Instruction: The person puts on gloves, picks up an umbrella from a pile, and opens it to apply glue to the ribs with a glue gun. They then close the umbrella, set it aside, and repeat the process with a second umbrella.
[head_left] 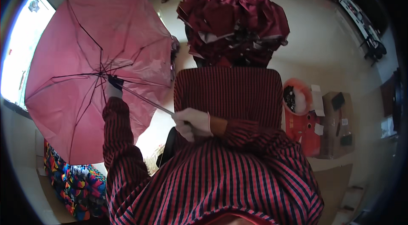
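Observation:
A pink umbrella [131, 16] is spread open on my left, its inner side with thin dark ribs facing me. My left hand [114, 92] is closed at the hub end of the shaft, by the dark part where the ribs meet; its fingers are partly hidden. The thin metal shaft [146, 101] slants down from there to the right. In a white glove, my right hand [193, 123] is wrapped round the shaft's lower end, above my lap. What lies inside that grip is hidden.
Ahead stands a striped cloth-covered seat [227, 97], with a heap of dark red shiny fabric [238, 12] in a black container behind it. To the right are a pink basin [308, 86] and a cardboard box [338, 131]. Multicoloured patterned fabric [78, 186] lies at lower left.

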Available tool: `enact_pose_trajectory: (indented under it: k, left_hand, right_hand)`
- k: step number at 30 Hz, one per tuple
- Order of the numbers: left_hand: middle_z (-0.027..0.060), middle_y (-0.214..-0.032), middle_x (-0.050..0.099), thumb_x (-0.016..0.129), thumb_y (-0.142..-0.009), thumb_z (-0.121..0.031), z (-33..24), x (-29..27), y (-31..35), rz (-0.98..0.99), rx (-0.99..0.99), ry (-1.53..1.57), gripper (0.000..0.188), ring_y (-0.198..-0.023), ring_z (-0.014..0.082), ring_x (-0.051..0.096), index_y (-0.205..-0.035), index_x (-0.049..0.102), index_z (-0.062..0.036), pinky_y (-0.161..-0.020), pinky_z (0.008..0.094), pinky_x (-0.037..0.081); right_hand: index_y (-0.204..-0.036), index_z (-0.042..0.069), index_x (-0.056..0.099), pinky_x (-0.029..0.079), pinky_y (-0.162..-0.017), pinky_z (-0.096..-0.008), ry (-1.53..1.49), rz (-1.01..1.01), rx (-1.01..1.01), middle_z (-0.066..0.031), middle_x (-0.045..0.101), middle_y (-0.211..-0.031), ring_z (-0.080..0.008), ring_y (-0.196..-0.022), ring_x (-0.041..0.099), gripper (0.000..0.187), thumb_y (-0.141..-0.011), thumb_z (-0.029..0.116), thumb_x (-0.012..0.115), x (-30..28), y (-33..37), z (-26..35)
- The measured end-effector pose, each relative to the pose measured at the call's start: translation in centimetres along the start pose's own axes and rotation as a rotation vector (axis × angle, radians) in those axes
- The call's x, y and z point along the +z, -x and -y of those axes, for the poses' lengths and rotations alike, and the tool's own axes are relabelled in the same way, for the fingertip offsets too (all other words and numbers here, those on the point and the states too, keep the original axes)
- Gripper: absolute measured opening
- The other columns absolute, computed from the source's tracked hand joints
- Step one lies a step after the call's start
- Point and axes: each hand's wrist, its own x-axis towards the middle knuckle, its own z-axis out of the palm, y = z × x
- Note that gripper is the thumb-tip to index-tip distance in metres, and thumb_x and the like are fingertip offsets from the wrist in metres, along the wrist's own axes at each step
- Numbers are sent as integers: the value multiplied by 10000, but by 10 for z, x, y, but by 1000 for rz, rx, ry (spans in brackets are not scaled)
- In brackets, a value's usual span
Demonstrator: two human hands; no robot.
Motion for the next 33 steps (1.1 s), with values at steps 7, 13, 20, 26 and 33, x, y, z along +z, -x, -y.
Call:
enact_pose_trajectory:
  k: [7, 13, 20, 26, 33]
  left_hand:
    - [63, -939, 560, 467, -978, -469, -9, 29, 18, -101, 90, -90, 497, -763, 166, 542, -1323, 419, -114, -866, 475, 488]
    - [40, -790, 544, 436, -1016, -369, -92, 0, -14, -9, 217, -96, 281, -659, 177, 530, -1072, 552, -120, -795, 445, 510]
    - [11, -857, 562, 524, -977, -386, -167, 52, -20, -39, 287, -135, 285, -807, 163, 584, -1016, 529, -104, -860, 421, 513]
    - [-17, -643, 500, 535, -973, -371, -235, 89, -43, 89, 373, -173, 268, -610, 126, 540, -821, 514, -151, -718, 306, 542]
    - [96, -838, 615, 527, -970, -344, -221, 193, -43, 230, 511, -81, 287, -627, 166, 570, -1015, 588, -67, -729, 349, 560]
  right_hand:
    - [-643, 170, 359, 323, -464, -296, 77, -113, 40, 32, 294, -556, -116, -465, 315, 373, -967, 316, 469, 11, 5, -6]
    - [-626, 178, 304, 235, -427, -290, -17, -17, 51, 47, 241, -519, -100, -427, 255, 370, -959, 296, 415, 25, 16, -6]
    - [-655, 141, 322, 163, -354, -285, -124, 115, -51, 50, 232, -498, -89, -362, 184, 333, -966, 236, 392, 30, 2, -18]
    - [-679, 96, 374, 237, -326, -274, 75, -58, -175, 19, 308, -515, -91, -351, 298, 288, -938, 211, 426, 77, 39, 3]
    - [-673, 103, 348, 229, -336, -275, 3, -97, -248, 15, 289, -525, -89, -369, 266, 293, -930, 220, 424, 83, 53, 20]
